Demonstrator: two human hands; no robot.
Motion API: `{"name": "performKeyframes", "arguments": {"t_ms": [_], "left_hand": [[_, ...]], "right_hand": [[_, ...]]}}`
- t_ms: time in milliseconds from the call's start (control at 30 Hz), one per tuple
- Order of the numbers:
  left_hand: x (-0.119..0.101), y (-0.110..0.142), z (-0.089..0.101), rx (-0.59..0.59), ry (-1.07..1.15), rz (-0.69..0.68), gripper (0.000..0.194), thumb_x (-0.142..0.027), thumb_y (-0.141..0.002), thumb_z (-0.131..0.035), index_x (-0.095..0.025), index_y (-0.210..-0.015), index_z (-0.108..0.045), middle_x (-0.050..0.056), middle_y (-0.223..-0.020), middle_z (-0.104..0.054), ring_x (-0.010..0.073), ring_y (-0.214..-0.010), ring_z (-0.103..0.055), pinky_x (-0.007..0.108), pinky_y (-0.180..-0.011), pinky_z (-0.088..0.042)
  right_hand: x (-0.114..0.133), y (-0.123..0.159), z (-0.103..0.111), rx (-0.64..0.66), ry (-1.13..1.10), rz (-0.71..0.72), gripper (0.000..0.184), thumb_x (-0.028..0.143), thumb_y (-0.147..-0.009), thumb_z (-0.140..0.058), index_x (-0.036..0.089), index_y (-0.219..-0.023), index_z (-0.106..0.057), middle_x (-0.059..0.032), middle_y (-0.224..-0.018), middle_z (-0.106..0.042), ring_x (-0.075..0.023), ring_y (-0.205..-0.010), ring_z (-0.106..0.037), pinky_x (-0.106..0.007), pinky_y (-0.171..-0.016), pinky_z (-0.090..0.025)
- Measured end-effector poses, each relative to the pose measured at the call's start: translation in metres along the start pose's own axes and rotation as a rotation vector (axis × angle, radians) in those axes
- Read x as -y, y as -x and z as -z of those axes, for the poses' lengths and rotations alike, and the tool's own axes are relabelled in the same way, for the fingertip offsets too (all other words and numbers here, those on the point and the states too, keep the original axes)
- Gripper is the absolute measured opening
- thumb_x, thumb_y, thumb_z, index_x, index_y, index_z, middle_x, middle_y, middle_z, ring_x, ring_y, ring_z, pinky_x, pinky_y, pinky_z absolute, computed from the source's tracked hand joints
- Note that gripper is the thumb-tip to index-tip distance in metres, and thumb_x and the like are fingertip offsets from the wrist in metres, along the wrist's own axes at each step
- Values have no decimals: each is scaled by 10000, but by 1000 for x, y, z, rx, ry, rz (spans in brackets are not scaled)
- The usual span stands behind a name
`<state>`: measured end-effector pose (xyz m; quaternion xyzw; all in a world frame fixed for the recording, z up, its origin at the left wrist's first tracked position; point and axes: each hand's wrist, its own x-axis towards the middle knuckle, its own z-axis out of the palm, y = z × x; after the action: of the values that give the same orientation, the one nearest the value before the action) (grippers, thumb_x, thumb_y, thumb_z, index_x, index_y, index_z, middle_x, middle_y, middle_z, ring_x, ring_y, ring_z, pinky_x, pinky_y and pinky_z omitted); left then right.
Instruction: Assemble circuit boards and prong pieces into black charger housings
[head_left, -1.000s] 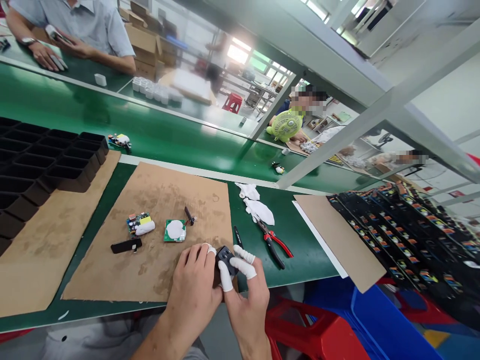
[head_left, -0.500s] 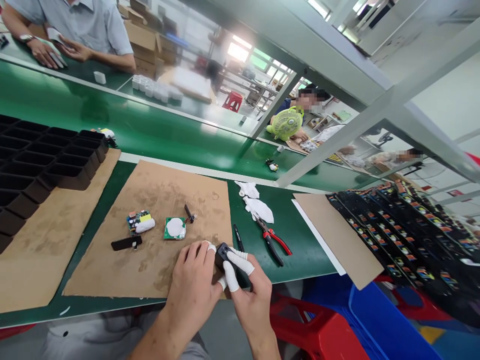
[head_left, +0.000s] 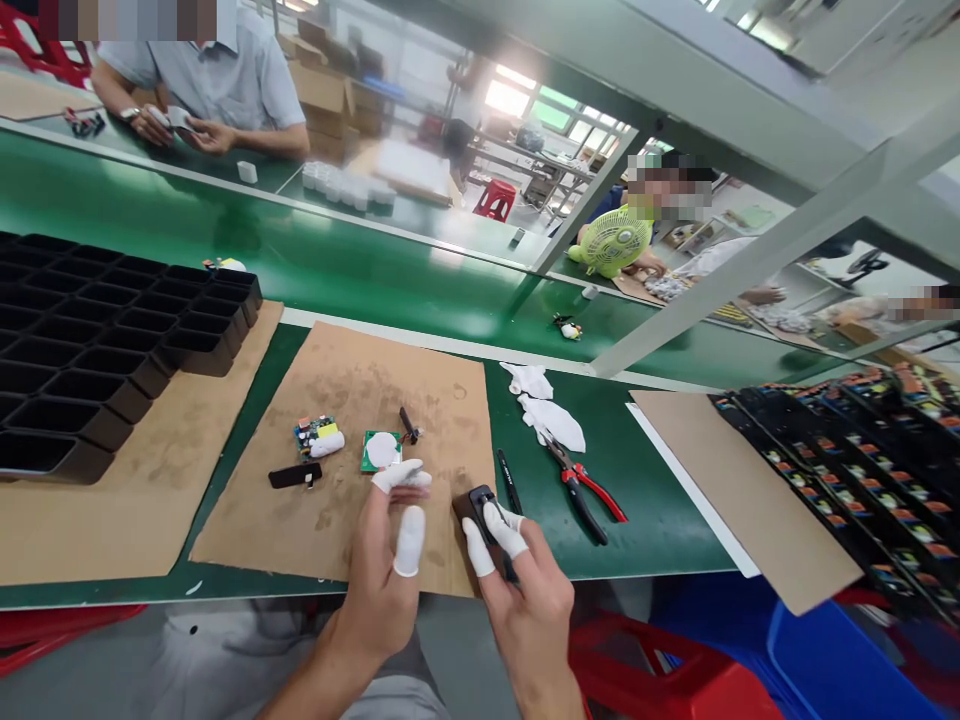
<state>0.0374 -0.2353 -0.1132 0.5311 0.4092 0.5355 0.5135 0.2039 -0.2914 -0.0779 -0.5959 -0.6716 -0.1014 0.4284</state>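
Observation:
My right hand [head_left: 529,590], with white finger cots on its fingertips, grips a small black plastic case [head_left: 469,506] over the cardboard's right edge. My left hand [head_left: 381,585], also in finger cots, is open and holds nothing. Its fingertips are just in front of a green circuit board [head_left: 370,452] with a round white pad; I cannot tell whether they touch it. To the left lie a circuit board with a yellow component [head_left: 328,431] and a flat black piece [head_left: 289,477]. Behind the green board lies a small dark part [head_left: 407,424].
The cardboard sheet [head_left: 255,530] lies on the green table. On its right are a black pen [head_left: 508,480], red-and-black pliers [head_left: 574,485] and white gloves [head_left: 555,420]. Black trays [head_left: 97,340] stand left. A metal post [head_left: 615,350] rises behind; co-workers sit across the bench.
My left hand has come off the black case and moved left, opening toward the green board. My right hand still holds the case. The camera view has shifted left.

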Motion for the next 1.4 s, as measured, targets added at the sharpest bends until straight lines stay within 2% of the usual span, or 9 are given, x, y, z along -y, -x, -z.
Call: {"name": "performKeyframes", "arguments": {"t_ms": [133, 300, 467, 633, 867, 1000, 1133, 1267, 1400], "left_hand": [[-4, 0, -2, -164, 70, -9, 397, -533, -1227, -428, -247, -1338, -681, 82, -1221, -796, 250, -1120, -754, 405, -1063, -555], [-6, -1, -2, -113, 50, -14, 430, -566, -1218, -455, -238, -1348, -703, 82, -1215, -810, 248, -1118, -763, 395, -1049, -570], [-7, 0, -1, -145, 44, 19, 438, -574, -1218, -451, -242, -1342, -709, 76, -1219, -821, 248, -1122, -770, 391, -1054, -573], [-8, 1, 1, -112, 71, 28, 407, -560, -1212, -483, -240, -1326, -706, 76, -1215, -813, 243, -1134, -762, 371, -1044, -581], [-9, 0, 2, -98, 57, 38, 415, -564, -1212, -480, -231, -1336, -695, 82, -1228, -809, 250, -1148, -758, 386, -1059, -573], [-8, 0, 3, -96, 19, 16, 438, -571, -1211, -469, -222, -1350, -693, 89, -1214, -815, 260, -1141, -765, 407, -1065, -570], [-5, 0, 5, -80, -5, 13, 457, -588, -1199, -482, -215, -1351, -697, 104, -1249, -805, 268, -1133, -766, 404, -1031, -599], [-2, 2, 6, -91, -18, 6, 447, -589, -1189, -503, -220, -1337, -708, 96, -1216, -805, 271, -1131, -763, 402, -1021, -613], [0, 2, 8, -30, -84, -9, 377, -537, -1168, -564, -226, -1320, -711, 103, -1220, -800, 277, -1128, -768, 416, -1023, -621]], "right_hand": [[6, -1, -4, 19, 10, -30, 234, 138, -1068, -768, 207, -1280, -839, -94, -1032, -829, -220, -860, -851, -298, -756, -718], [13, -9, 5, -249, -28, -19, 510, 21, -900, -916, 285, -1331, -840, -68, -1089, -856, -241, -904, -843, -363, -823, -743], [10, -3, -8, -3, -46, -68, 328, 126, -1044, -784, 272, -1330, -849, -90, -1029, -830, -235, -871, -851, -322, -767, -727], [12, 1, -7, -25, -83, -81, 485, 65, -995, -832, 312, -1412, -819, -91, -1141, -832, -239, -974, -849, -334, -883, -719], [8, 8, -16, 20, -183, -228, 275, 118, -996, -830, 268, -1215, -901, -83, -1022, -820, -223, -927, -833, -295, -824, -682], [8, 6, -20, -71, -267, -335, 158, 214, -1006, -849, 244, -1154, -897, -73, -986, -837, -211, -872, -824, -290, -800, -688], [17, 5, -16, -186, -384, -534, 268, 393, -1169, -652, 229, -1307, -813, -78, -1038, -869, -208, -893, -850, -299, -789, -714], [30, 9, -12, -210, -704, -843, 443, 601, -1137, -651, 231, -1318, -812, -101, -1055, -885, -278, -998, -864, -411, -854, -745], [28, 14, -20, -287, -577, -781, 354, 526, -1163, -632, 224, -1265, -787, -84, -1028, -869, -242, -962, -852, -370, -821, -718]]}}
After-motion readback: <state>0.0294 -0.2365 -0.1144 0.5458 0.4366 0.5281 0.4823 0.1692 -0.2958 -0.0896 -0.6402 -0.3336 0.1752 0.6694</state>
